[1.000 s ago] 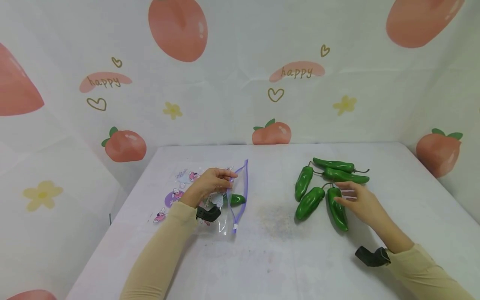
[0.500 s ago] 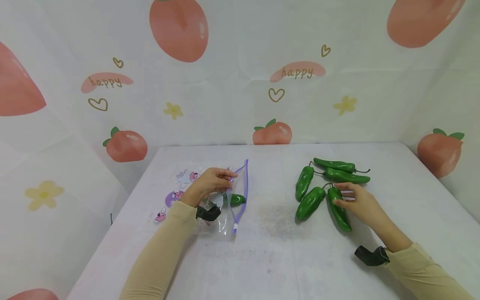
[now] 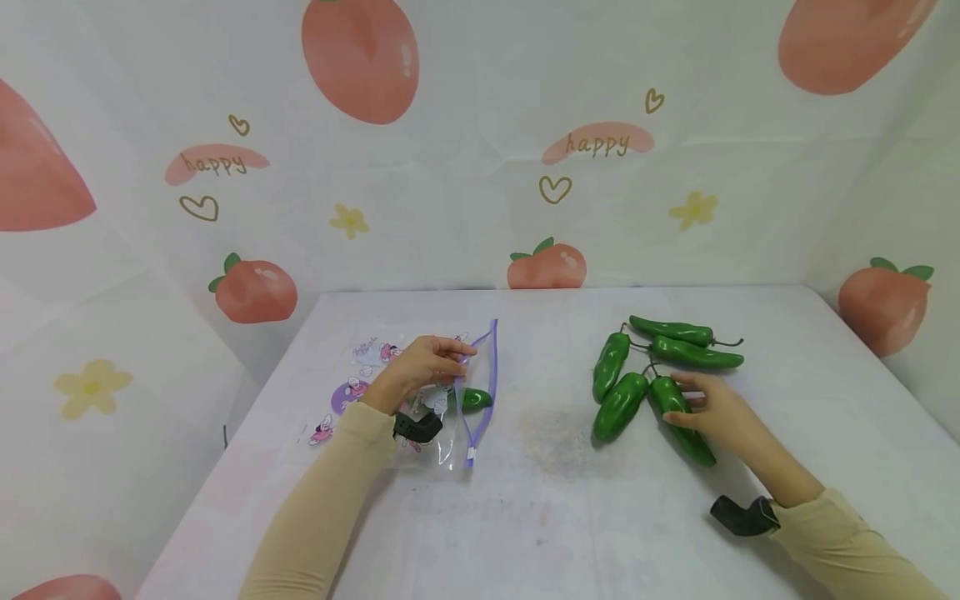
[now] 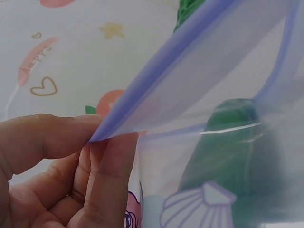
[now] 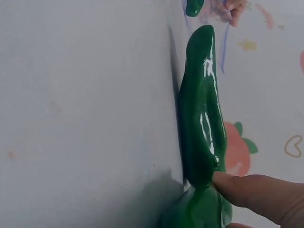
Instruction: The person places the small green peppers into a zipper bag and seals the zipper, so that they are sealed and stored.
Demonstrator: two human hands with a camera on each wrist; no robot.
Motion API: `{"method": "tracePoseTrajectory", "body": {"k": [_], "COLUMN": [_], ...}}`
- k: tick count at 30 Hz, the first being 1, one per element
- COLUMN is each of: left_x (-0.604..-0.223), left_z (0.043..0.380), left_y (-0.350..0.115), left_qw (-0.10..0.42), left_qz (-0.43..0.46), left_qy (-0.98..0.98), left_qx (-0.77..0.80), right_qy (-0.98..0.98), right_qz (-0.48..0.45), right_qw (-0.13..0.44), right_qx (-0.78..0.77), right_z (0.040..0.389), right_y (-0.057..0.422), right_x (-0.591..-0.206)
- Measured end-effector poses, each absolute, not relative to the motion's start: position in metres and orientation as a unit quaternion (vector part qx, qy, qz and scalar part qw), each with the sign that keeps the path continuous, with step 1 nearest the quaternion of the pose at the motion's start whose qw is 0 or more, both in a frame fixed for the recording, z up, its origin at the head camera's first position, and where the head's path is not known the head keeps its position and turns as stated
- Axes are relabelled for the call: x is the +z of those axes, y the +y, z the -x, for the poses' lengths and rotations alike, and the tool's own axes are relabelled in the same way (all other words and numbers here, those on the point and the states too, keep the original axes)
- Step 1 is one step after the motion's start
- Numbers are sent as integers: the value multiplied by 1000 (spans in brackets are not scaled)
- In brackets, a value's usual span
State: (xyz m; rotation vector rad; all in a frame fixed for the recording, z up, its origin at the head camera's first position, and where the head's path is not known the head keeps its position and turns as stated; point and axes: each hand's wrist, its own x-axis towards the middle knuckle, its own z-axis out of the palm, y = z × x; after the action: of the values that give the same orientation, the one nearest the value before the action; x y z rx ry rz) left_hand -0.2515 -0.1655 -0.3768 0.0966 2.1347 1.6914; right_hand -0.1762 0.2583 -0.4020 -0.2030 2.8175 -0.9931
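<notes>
My left hand [image 3: 427,371] pinches the upper edge of a clear zip bag [image 3: 491,367] between thumb and fingers, and its purple-trimmed mouth gapes toward the right. Inside, near that mouth, lies one green pepper [image 3: 474,400]; the left wrist view shows it through the printed plastic. On the right, my right hand [image 3: 716,408] grips another long green pepper [image 3: 692,433], thumb on its near side and fingers on the far side. That pepper lies slanted, its tip toward the right front. A neighbouring pepper [image 3: 621,407] sits just left of it.
Behind the right hand lie more green peppers: one upright in view [image 3: 611,367], and two stretched sideways [image 3: 693,352] at the back. The white table [image 3: 540,533] ends against a peach-printed cloth [image 3: 465,183].
My right hand has closed round the near pepper, whose tip has swung to the right while its stem end shifted slightly left. My left hand keeps its hold on the bag.
</notes>
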Motion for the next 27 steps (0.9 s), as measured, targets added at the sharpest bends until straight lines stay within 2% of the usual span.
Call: {"method": "tracePoseTrajectory", "body": {"k": [27], "left_x": [-378], "left_z": [250], "left_y": [-167], "left_qw": [203], "left_qz": [-28], "left_qy": [771], "left_qx": [603], "right_qy": [945], "right_qz": [69], "right_qw": [98], "right_qx": [-305], "right_z": [176], "right_y": [257], "right_x": [-401]}}
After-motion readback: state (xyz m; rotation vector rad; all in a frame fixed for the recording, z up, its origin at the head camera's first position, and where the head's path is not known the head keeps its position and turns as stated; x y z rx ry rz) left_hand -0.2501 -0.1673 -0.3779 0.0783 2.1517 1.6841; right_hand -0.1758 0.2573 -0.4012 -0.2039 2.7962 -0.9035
